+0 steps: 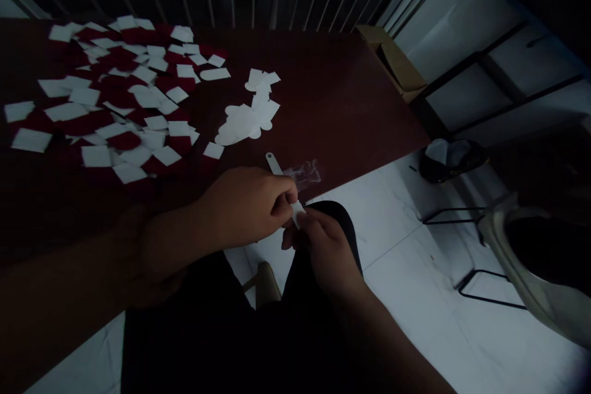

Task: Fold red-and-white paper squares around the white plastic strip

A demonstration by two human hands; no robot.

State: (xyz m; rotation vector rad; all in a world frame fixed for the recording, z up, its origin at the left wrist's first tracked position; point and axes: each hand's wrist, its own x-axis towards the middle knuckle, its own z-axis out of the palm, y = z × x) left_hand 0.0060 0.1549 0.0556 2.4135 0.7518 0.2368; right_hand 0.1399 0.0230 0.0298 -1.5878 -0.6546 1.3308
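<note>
Over my lap, at the table's front edge, both hands meet around a small white piece (298,215) that looks like paper or card. My left hand (252,203) is closed, its thumb and finger pinched at the upper end of the piece. Lower down, my right hand (330,249) pinches the same piece between thumb and fingers. Just beyond my left hand lies a narrow white strip (273,163) with a hole near its rounded end; its lower part is hidden. Beside it is a crumpled clear plastic wrapper (305,175).
On the dark red-brown table (332,98), a wide spread of red pieces with white ends (122,141) covers the left. White rounded pieces (247,120) lie in a heap mid-table. A cardboard box (401,68) stands at the far right corner; a chair (521,258) is at right.
</note>
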